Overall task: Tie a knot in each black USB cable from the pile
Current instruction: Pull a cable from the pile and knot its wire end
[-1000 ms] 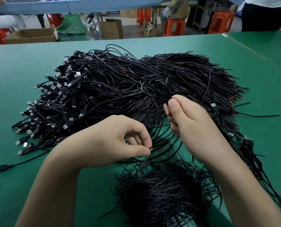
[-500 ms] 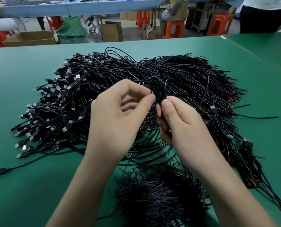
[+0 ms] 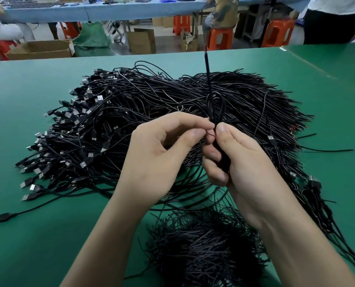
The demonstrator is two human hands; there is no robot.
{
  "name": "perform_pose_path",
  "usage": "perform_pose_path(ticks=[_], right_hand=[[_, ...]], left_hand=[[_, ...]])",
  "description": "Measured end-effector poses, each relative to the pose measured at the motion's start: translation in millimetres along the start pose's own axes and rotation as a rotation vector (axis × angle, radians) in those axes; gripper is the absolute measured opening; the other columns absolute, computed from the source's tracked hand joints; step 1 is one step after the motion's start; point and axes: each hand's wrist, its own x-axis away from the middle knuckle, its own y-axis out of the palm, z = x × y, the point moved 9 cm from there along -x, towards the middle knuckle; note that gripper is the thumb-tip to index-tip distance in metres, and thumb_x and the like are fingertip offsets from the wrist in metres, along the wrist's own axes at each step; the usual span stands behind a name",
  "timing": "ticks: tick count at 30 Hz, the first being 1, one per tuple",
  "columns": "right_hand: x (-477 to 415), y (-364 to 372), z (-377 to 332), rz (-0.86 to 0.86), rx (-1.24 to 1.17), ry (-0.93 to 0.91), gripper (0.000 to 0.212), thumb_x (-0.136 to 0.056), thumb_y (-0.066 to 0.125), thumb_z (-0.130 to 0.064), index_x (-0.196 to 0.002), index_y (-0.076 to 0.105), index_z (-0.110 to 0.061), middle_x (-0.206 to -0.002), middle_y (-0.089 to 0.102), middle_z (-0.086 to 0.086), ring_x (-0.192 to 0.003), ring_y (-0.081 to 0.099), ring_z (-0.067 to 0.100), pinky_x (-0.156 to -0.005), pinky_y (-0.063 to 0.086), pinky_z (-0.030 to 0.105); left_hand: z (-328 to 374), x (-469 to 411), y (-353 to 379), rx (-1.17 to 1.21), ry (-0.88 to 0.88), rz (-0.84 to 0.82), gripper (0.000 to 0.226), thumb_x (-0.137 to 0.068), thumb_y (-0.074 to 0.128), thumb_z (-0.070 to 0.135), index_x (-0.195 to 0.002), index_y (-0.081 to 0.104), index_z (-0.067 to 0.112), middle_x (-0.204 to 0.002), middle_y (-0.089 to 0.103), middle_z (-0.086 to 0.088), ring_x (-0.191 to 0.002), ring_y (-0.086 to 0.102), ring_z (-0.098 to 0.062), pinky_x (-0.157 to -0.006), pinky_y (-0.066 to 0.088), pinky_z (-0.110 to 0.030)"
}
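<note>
A big pile of black USB cables covers the middle of the green table, its silver plugs fanned out to the left. Above the pile both hands work on one black cable. It forms a small loop just above my fingertips, and its free end sticks straight up. My left hand pinches the cable at the base of the loop with thumb and forefinger. My right hand grips the cable below the loop, fingers curled round it.
A second heap of black cables lies close to me between my forearms. More cables trail off at the right. Beyond the table's far edge are cardboard boxes, orange stools and people at another bench.
My left hand rose from the near side of the pile to meet my right hand. A loop has formed in the cable and its free end now points upward.
</note>
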Motion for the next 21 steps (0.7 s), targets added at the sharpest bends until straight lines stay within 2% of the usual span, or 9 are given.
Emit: perform_pose_path(ticks=[6, 10, 13, 16, 18, 21], right_hand=[[2, 5, -2, -0.043, 0.078, -0.001, 0.036, -0.111, 0.035, -0.03, -0.084, 0.053, -0.013, -0.064, 0.042, -0.005, -0.046, 0.033, 0.009, -0.047, 0.028, 0.019], [2, 6, -4, -0.07, 0.086, -0.008, 0.036, -0.11, 0.035, -0.029, -0.084, 0.054, -0.012, -0.064, 0.042, -0.005, -0.045, 0.034, 0.009, -0.047, 0.029, 0.018], [2, 6, -4, -0.128, 0.145, 0.004, 0.037, -0.11, 0.036, -0.03, -0.085, 0.057, -0.013, -0.067, 0.047, -0.004, -0.045, 0.037, 0.01, -0.048, 0.032, 0.019], [4, 6, 0, -0.2, 0.171, 0.056, 0.037, -0.11, 0.037, -0.033, -0.087, 0.061, -0.016, -0.069, 0.052, -0.004, -0.047, 0.04, 0.012, -0.049, 0.036, 0.019], [5, 8, 1, -0.229, 0.136, 0.071, 0.036, -0.11, 0.038, -0.034, -0.086, 0.061, -0.018, -0.069, 0.049, -0.004, -0.047, 0.039, 0.011, -0.05, 0.036, 0.019], [5, 7, -2, -0.23, 0.019, 0.067, 0.036, -0.109, 0.04, -0.035, -0.084, 0.062, -0.021, -0.067, 0.042, -0.006, -0.046, 0.034, 0.007, -0.048, 0.034, 0.018]], left_hand=[[-24, 1, -7, 0.261, -0.125, 0.135, 0.023, -0.083, 0.081, 0.009, -0.092, 0.08, 0.03, -0.09, 0.08, 0.002, -0.088, 0.075, -0.008, -0.083, 0.056, -0.02], [-36, 3, -3, 0.408, -0.201, 0.126, 0.028, -0.079, 0.086, 0.012, -0.095, 0.08, 0.035, -0.097, 0.08, -0.001, -0.093, 0.075, -0.01, -0.085, 0.057, -0.02], [-42, 4, 2, 0.469, -0.228, 0.1, 0.027, -0.075, 0.085, 0.021, -0.097, 0.079, 0.036, -0.094, 0.078, -0.001, -0.085, 0.074, -0.011, -0.085, 0.057, -0.023], [-45, 5, 2, 0.49, -0.218, 0.098, 0.029, -0.074, 0.084, 0.021, -0.098, 0.079, 0.036, -0.093, 0.076, 0.002, -0.079, 0.07, -0.01, -0.081, 0.058, -0.026], [-44, 5, 2, 0.492, -0.198, 0.091, 0.029, -0.075, 0.083, 0.021, -0.099, 0.079, 0.035, -0.095, 0.077, 0.002, -0.082, 0.071, -0.009, -0.081, 0.059, -0.026], [-38, 3, 5, 0.49, -0.136, 0.026, 0.03, -0.08, 0.079, 0.018, -0.106, 0.08, 0.033, -0.103, 0.078, 0.003, -0.097, 0.073, -0.008, -0.09, 0.056, -0.022]])
